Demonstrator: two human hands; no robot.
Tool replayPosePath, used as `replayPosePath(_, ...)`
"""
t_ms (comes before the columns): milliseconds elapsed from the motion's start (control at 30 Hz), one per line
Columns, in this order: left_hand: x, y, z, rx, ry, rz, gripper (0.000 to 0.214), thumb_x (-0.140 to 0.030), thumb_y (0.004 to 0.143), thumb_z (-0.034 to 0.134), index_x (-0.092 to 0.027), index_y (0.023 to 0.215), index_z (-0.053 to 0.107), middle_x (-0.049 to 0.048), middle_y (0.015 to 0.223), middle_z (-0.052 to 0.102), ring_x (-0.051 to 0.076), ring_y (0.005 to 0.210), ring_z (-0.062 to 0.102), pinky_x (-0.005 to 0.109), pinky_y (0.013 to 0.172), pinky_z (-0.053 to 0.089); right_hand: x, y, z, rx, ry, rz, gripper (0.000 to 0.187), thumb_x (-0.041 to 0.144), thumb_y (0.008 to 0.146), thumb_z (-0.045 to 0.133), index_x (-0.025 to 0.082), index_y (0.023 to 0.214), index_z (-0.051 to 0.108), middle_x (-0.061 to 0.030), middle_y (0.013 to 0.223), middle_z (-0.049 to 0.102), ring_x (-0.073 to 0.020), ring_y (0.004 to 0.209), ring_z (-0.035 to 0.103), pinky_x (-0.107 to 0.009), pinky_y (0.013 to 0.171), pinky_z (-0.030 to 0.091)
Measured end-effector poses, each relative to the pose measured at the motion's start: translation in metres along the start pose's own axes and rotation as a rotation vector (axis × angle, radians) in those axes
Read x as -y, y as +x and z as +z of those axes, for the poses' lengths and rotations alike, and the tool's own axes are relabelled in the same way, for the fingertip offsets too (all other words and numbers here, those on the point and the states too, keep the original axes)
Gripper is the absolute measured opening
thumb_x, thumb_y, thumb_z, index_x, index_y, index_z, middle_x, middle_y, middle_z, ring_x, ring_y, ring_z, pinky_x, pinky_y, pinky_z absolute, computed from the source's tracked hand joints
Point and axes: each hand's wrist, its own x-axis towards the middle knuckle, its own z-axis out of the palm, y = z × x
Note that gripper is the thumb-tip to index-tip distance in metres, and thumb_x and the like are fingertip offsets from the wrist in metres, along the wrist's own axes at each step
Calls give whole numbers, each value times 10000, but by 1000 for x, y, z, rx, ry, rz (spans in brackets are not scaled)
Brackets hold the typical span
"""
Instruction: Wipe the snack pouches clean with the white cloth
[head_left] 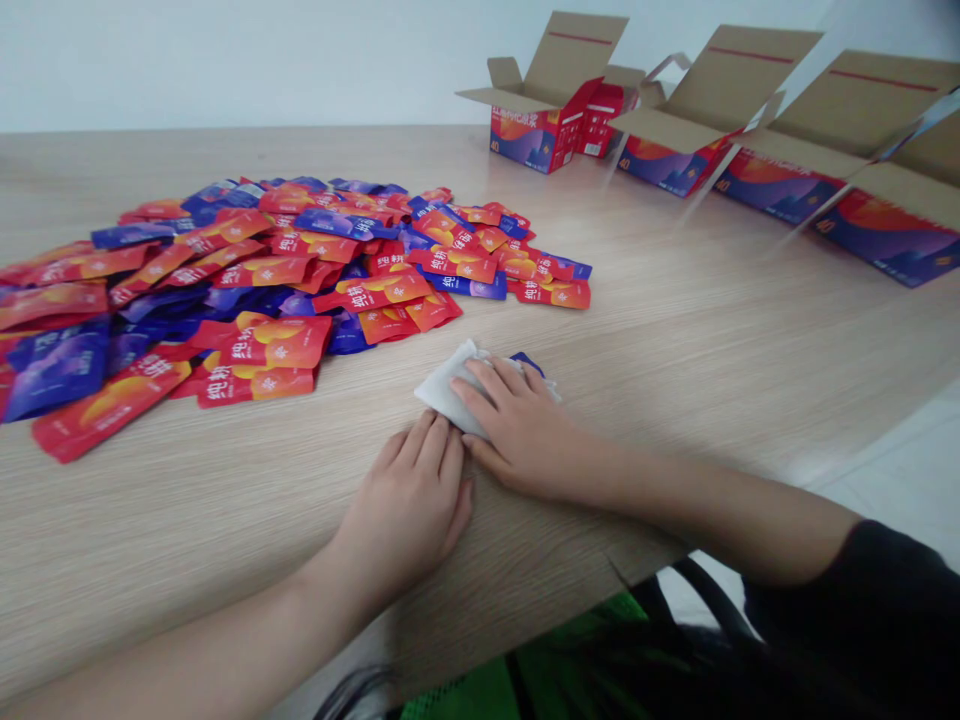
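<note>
A folded white cloth (453, 388) lies on the table in front of me, with its corner pointing away. My right hand (521, 430) presses on it from the right, fingers bent over the cloth and thumb at its near edge. A dark blue corner (529, 362) of what looks like a packet shows beyond my right fingers; the rest is covered. Close by on the left is my left hand (420, 490), closed, its fingertips at the cloth's near edge. Whatever those fingertips hold down or pinch is hidden.
A wide heap of red-orange and blue packets (262, 270) spreads over the left and middle of the table (225, 530). Several printed cartons, among them a left one (525, 135) and a right one (892, 225), stand at the back right with flaps raised. The table's near edge runs below my hands.
</note>
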Motion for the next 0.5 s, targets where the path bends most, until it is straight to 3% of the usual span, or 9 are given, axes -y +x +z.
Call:
replayPosePath(167, 0, -1, 1, -8, 15, 11, 451, -222, 886, 456, 67, 1189, 624, 306, 1221, 637, 400, 1135, 631, 503, 890, 565, -14, 0, -7, 24, 12, 59, 584, 477, 1004, 353, 142, 1478, 414, -158, 1547, 382, -334, 1413, 324, -551, 1124, 306)
replayPosePath(333, 0, -2, 4, 10, 27, 12, 472, -229, 900, 437, 71, 1222, 607, 308, 1257, 620, 399, 1158, 619, 504, 909, 558, -20, 5, -8, 12, -26, 189, 575, 440, 999, 375, 101, 1460, 434, -206, 1517, 401, -370, 1376, 367, -555, 1096, 332)
replayPosePath(500, 1, -1, 2, -10, 18, 16, 441, -228, 893, 444, 52, 1170, 641, 294, 1217, 645, 394, 1137, 632, 497, 896, 566, -7, 3, -3, 6, -19, 27, 588, 450, 989, 407, 100, 1462, 419, -215, 1515, 383, -394, 1389, 324, -595, 1108, 285)
